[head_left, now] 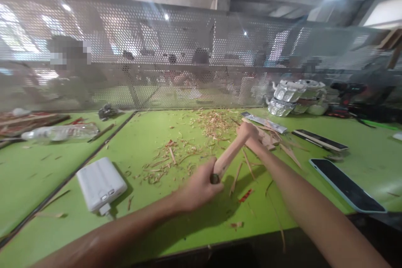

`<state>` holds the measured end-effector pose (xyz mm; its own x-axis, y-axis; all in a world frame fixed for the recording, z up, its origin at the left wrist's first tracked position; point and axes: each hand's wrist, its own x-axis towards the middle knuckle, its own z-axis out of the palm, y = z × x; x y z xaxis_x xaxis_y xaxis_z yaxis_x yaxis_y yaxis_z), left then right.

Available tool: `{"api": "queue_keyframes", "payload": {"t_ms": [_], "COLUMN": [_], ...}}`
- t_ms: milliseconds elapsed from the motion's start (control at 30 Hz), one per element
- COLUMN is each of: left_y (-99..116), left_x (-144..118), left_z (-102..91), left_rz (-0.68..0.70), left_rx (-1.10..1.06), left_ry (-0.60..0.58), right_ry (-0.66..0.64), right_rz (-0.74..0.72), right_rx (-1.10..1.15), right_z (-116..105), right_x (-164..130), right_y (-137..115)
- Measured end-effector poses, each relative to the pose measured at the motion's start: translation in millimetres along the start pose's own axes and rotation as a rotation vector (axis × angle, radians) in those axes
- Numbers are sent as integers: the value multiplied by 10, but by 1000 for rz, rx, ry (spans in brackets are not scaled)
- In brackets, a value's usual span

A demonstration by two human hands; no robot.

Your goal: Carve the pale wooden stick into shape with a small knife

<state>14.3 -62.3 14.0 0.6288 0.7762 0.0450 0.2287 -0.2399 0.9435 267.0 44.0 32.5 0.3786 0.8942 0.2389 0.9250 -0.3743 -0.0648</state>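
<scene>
A green tabletop (pixel 150 134) runs up to a perforated metal screen (pixel 188 50), littered with wood shavings (pixel 213 123), with a white power bank (pixel 101 183) to the left and a dark phone (pixel 345 184) to the right. Above the shavings the right hand (pixel 248 132) has its grip closed round the far end of a pale wooden stick (pixel 229 155), while the left hand (pixel 199 188) is wrapped round the near end, apparently with a dark tool, though it is blurred. The stick looks stiff and light, best held firmly at both ends.
</scene>
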Motion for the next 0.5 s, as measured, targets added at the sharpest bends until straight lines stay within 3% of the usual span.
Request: {"api": "queue_keyframes", "payload": {"t_ms": [133,233,500], "left_y": [-30,-50,-149], "left_x": [88,161,249], "left_z": [-101,-209,-264], "left_rz": [-126,-115,-64], "left_rx": [-147,-213,-259], "left_ry": [66,137,236], "right_ry": [38,67,33], "right_rz": [40,-7,-409], "right_rx": [46,113,101], "right_z": [3,-52,-177], "right_x": [11,-54,-469], "right_y": [-10,-155,-483]}}
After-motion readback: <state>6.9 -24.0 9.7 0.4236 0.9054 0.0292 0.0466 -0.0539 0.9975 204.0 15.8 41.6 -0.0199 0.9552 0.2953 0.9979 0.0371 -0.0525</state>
